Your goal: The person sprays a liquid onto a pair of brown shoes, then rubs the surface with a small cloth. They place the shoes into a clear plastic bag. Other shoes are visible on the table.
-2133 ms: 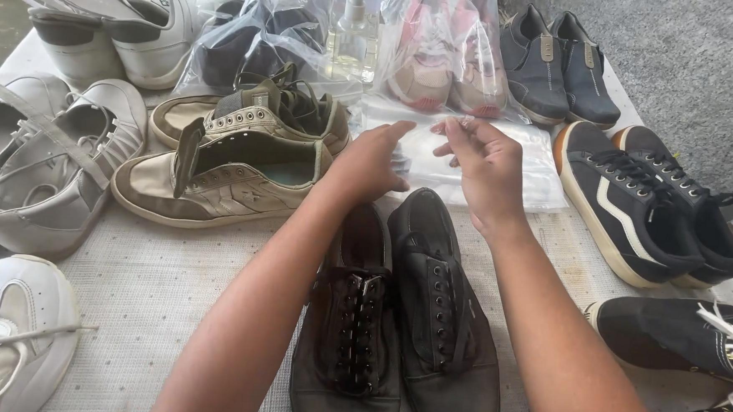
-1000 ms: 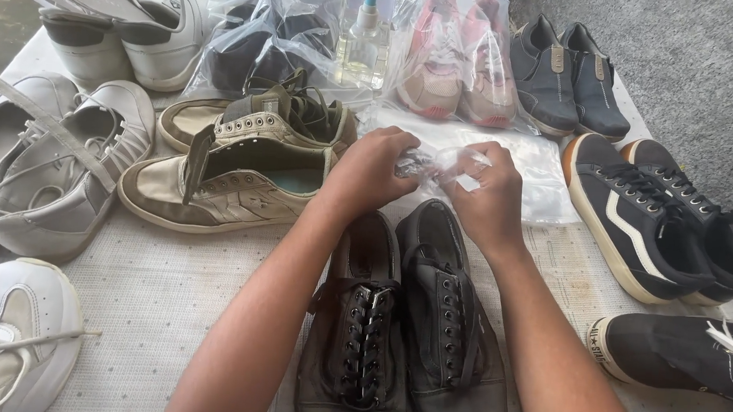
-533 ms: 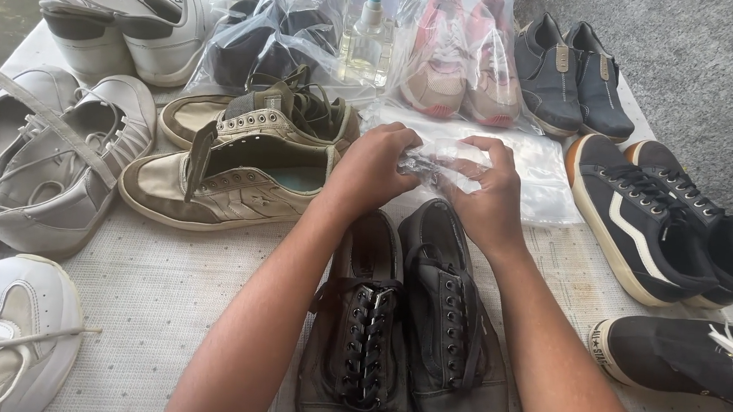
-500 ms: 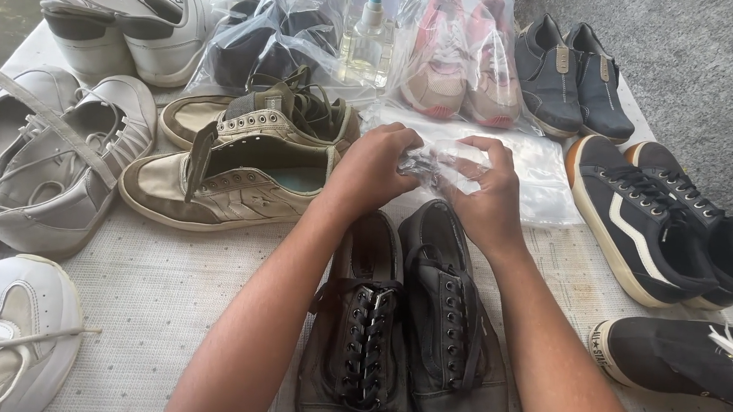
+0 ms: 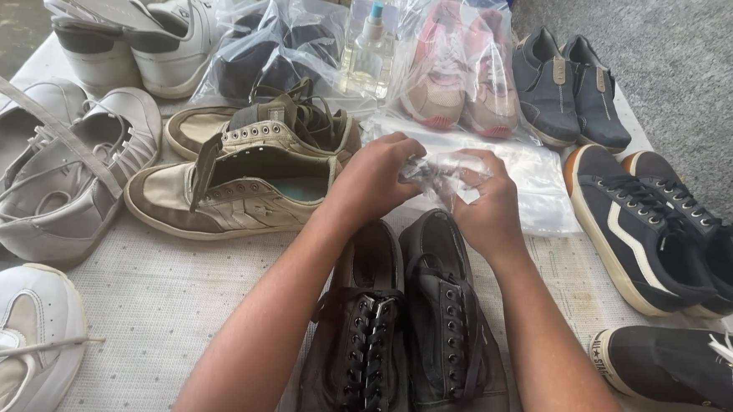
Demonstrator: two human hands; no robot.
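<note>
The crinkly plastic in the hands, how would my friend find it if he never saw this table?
Start at the pair of dark lace-up shoes in the middle of the table. Just past their heels, the left hand and right hand meet. Between them is the clear plastic bag, scrunched up and empty, unlike the bags holding shoes.

A small, crumpled clear plastic bag (image 5: 446, 167), thin, glossy and creased into many folds, is bunched between the fingertips of both hands, the left hand (image 5: 374, 178) pinching its left end and the right hand (image 5: 485, 205) closed over its right end. It is lifted off the surface, just above a flat sheet of clear plastic (image 5: 542, 178) that lies beyond the grip, and just past the toes of a pair of dark grey lace-up shoes (image 5: 410, 334) set side by side under the wrists
</note>
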